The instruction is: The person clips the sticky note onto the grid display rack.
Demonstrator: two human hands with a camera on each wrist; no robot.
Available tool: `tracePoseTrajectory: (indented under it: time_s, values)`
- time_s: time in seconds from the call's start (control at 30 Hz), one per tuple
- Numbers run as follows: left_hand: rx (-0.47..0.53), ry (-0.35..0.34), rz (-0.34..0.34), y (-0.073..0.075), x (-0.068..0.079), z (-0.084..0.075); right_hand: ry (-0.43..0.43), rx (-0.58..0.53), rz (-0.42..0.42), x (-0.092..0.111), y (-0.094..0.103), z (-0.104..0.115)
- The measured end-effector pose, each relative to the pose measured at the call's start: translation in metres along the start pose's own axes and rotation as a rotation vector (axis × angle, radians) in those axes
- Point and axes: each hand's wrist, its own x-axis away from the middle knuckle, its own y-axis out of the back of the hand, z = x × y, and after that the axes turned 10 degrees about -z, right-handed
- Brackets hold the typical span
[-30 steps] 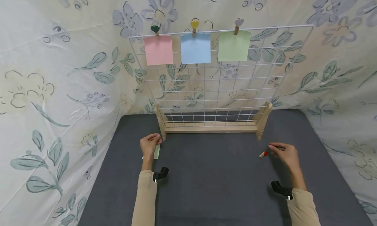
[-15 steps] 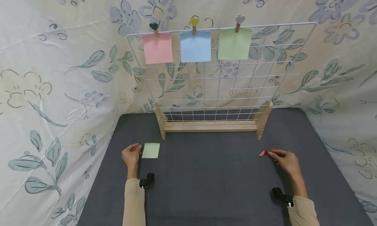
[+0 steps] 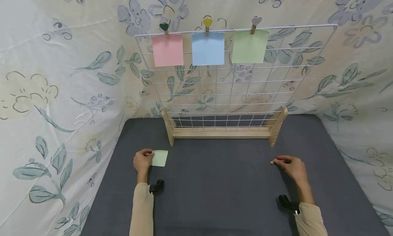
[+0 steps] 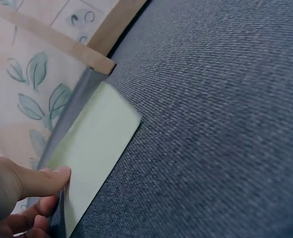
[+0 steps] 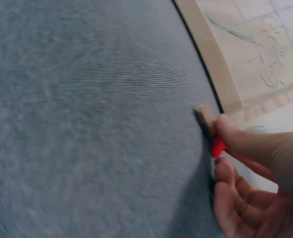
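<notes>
At the left, a pale green sticky note (image 3: 160,158) has its left edge between the thumb and fingers of my left hand (image 3: 143,160). The left wrist view shows the thumb on top of the note (image 4: 99,144), with fingers beneath its edge. On the right side, my right hand (image 3: 293,168) pinches a small wooden clothespin (image 3: 272,162) with a red decoration. Seen from the right wrist, the clothespin (image 5: 206,119) points away from the thumb, close to the cloth, its red part (image 5: 218,147) partly covered by the hand.
A white wire grid (image 3: 233,82) in a wooden stand (image 3: 221,133) stands at the back. Pink (image 3: 168,51), blue (image 3: 208,49) and green (image 3: 250,47) notes hang from its top bar under heart clothespins. Dark grey cloth (image 3: 215,188) covers the table.
My left hand moved left off the green note, then came back to grip its left edge. My right hand moved slightly left and took hold of the red clothespin.
</notes>
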Motion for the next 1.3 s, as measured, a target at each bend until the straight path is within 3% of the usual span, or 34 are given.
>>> tracePoseTrajectory:
  time_s: [0.13, 0.2, 0.37, 0.5, 0.6, 0.73, 0.9, 1.0, 1.3]
  values:
    - [0.089, -0.011, 0.051, 0.007, -0.001, 0.005, 0.026, -0.006, -0.011, -0.002, -0.004, 0.004]
    - [0.184, 0.026, 0.093, 0.012, -0.003, 0.008, 0.030, -0.031, -0.007, -0.003, -0.005, 0.006]
    - [0.451, 0.161, 0.229, 0.024, -0.006, 0.017, -0.003, -0.275, -0.016, -0.008, -0.006, 0.007]
    - [0.539, 0.209, 0.282, 0.027, -0.004, 0.017, 0.015, -0.366, -0.084, -0.011, -0.004, 0.007]
    - [0.564, 0.235, 0.284, 0.026, -0.004, 0.016, 0.048, -0.280, -0.115, -0.011, 0.002, 0.006]
    - [0.589, 0.262, 0.297, 0.026, -0.003, 0.013, 0.124, -0.064, -0.136, -0.008, 0.016, 0.004]
    - [0.601, 0.274, 0.291, 0.024, 0.000, 0.010, 0.186, 0.100, -0.107, -0.007, 0.026, 0.002]
    - [0.608, 0.274, 0.297, 0.020, 0.003, 0.009, 0.183, 0.121, -0.097, -0.005, 0.025, 0.001]
    - [0.655, 0.258, 0.344, 0.012, 0.014, -0.001, 0.188, 0.029, -0.232, -0.001, 0.008, -0.004]
